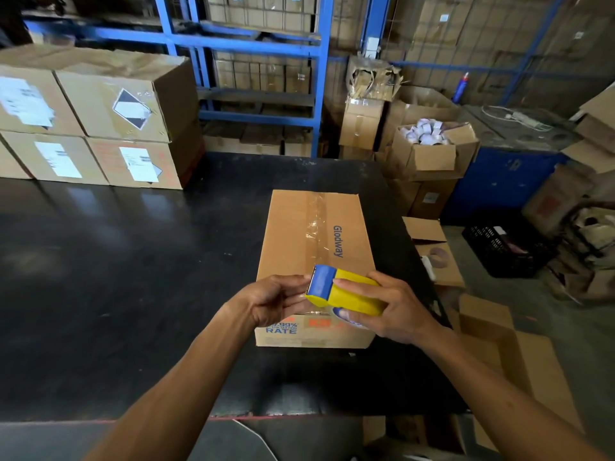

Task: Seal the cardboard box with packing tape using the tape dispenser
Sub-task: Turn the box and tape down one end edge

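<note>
A closed cardboard box (293, 234) printed "Glodway" lies on the black table (133, 261), with clear tape running along its top seam. Above its near end I hold a yellow and blue tape dispenser (339, 289). My right hand (396, 307) grips the yellow body. My left hand (276, 299) pinches at the blue front end of the dispenser, fingers touching its edge. The near edge of the box top is hidden behind my hands.
Stacked labelled cartons (100, 124) stand at the table's back left. To the right are an open carton of tape rolls (429, 144), flattened cardboard (499, 344) on the floor, a black crate (506, 244) and blue shelving (259, 78) behind.
</note>
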